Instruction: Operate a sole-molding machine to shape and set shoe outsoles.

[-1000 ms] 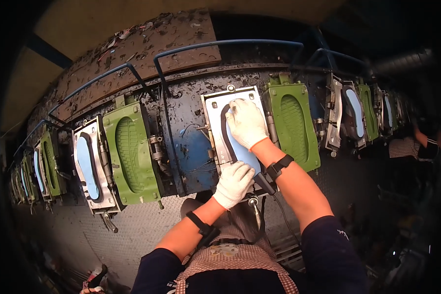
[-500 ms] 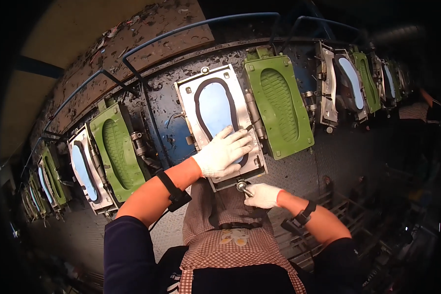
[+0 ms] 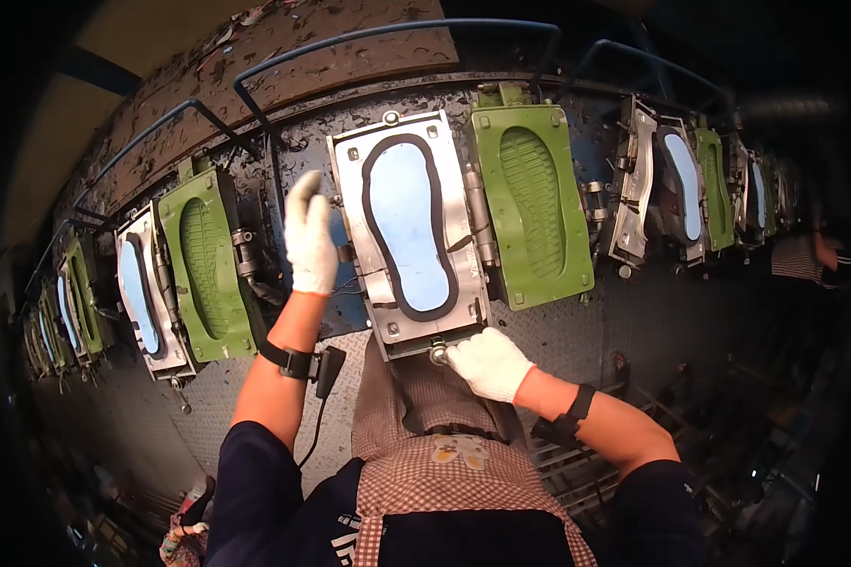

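Observation:
Straight ahead of me lies a metal mould half (image 3: 463, 180) with a light blue shoe insole shape (image 3: 409, 222) in it, edged in black. Hinged on its right is the green mould half (image 3: 531, 203), with a ridged sole-shaped hollow. My left hand (image 3: 310, 241), in a white knitted glove, is raised just left of the metal half, fingers stretched and holding nothing. Below the mould's near edge, my gloved right hand (image 3: 490, 364) closes around a metal handle with a round end (image 3: 438, 352); the fingers partly cover it.
More moulds stand in a row on both sides, including a green one (image 3: 203, 269) on the left and a metal one (image 3: 636, 184) on the right. Blue bent rails (image 3: 397, 40) run behind, with black scraps around. Another person's arm (image 3: 825, 253) shows far right.
My left hand has lifted off the blue insole and swung left beside the mould. The right hand stays at the handle and has shifted slightly left and up. The view has shifted a little.

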A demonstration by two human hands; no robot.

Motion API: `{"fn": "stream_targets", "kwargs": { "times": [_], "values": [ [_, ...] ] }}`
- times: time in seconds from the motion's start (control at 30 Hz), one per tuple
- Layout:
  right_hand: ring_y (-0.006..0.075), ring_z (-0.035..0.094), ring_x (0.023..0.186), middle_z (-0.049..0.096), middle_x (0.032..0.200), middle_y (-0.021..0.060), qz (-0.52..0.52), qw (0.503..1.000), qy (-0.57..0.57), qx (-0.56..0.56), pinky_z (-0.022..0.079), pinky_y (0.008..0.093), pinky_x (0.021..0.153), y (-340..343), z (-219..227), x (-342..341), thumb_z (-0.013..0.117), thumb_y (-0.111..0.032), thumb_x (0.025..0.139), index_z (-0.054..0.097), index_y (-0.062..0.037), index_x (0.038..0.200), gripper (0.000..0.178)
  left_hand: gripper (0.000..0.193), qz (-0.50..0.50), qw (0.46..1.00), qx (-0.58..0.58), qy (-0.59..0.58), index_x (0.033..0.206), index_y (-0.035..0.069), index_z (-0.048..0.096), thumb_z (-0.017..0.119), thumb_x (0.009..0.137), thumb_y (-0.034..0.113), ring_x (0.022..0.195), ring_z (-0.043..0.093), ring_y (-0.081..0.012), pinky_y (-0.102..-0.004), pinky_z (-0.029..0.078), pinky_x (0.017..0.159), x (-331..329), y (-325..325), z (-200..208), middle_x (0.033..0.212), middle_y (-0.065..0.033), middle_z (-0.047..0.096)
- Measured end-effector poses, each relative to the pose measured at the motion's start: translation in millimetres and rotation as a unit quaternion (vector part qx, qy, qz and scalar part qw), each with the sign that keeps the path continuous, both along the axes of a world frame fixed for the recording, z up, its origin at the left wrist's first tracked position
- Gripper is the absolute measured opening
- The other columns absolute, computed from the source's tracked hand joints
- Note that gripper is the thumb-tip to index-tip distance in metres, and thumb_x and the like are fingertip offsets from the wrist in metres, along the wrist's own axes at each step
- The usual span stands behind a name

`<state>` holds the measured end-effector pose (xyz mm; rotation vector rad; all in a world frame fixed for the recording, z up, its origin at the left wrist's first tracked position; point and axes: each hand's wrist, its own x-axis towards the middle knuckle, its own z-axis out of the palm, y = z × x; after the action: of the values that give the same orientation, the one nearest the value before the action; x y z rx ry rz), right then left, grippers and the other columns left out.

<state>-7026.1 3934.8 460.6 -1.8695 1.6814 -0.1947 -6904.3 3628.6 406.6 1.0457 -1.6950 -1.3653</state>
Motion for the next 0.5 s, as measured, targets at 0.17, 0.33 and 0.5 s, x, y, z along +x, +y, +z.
{"fn": "stream_targets", "kwargs": {
  "times": [0.17, 0.33, 0.5],
  "values": [
    [0.0343, 0.067, 0.089, 0.066, 0.093, 0.0144, -0.077, 0.988, -0.112, 0.068, 0.053, 0.0469, 0.084, -16.5, 9.0, -3.8, 0.072, -0.035, 0.091, 0.067, -0.006, 0.109, 0.034, 0.077, 0.197, 0.841, 0.49, 0.117, 0.164, 0.001, 0.024, 0.037, 0.11, 0.054, 0.136, 0.053, -0.0314, -0.044, 0.031, 0.12, 30.3, -24.2, -97.2, 0.163, -0.021, 0.042],
    [0.0292, 0.072, 0.102, 0.071, 0.11, 0.0164, -0.365, 0.898, -0.245, 0.016, 0.057, 0.0352, 0.093, 41.0, 42.8, -55.7, 0.063, -0.02, 0.1, 0.068, -0.0023, 0.123, 0.029, 0.073, 0.077, 0.887, 0.443, 0.106, 0.136, -0.002, 0.06, 0.037, 0.109, 0.062, 0.097, 0.068, -0.0257, -0.0409, 0.052, 0.094, 64.2, -1.9, -106.1, 0.104, -0.0186, 0.074],
    [0.0355, 0.071, 0.102, 0.073, 0.111, 0.0177, -0.123, 0.956, -0.184, 0.191, 0.057, 0.0451, 0.093, 114.5, 45.8, -48.0, 0.053, -0.026, 0.103, 0.072, -0.0045, 0.118, 0.032, 0.052, 0.057, 0.911, 0.401, -0.076, 0.127, 0.002, 0.066, 0.052, 0.109, 0.049, 0.091, 0.069, -0.0195, -0.0344, 0.053, 0.087, 113.8, 7.3, -107.9, 0.101, -0.0118, 0.073]
  ]
}}
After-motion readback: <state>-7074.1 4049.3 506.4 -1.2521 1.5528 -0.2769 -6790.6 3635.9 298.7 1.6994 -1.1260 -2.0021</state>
